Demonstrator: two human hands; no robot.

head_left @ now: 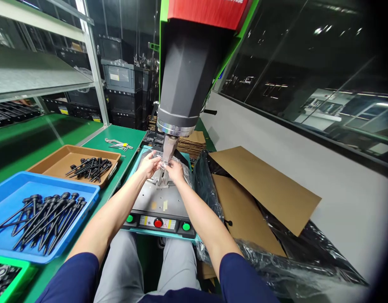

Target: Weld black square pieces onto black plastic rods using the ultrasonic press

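Left hand's [149, 166] and right hand's [176, 171] grips seem closed on clear plastic [187, 174], frame centre, near metal tip [170, 145]. Light, even tension seems best, fingertips clear of tip.

Your worktop [127, 155] is evenly bright; beyond the glass [307, 63], far right, mostly dark with streaky reflections. Glare on plastic film [269, 269], near right. Shelf [33, 69] stretched at left edge; right corners blacked out. Small detail at your hands [162, 166] hard to resolve.
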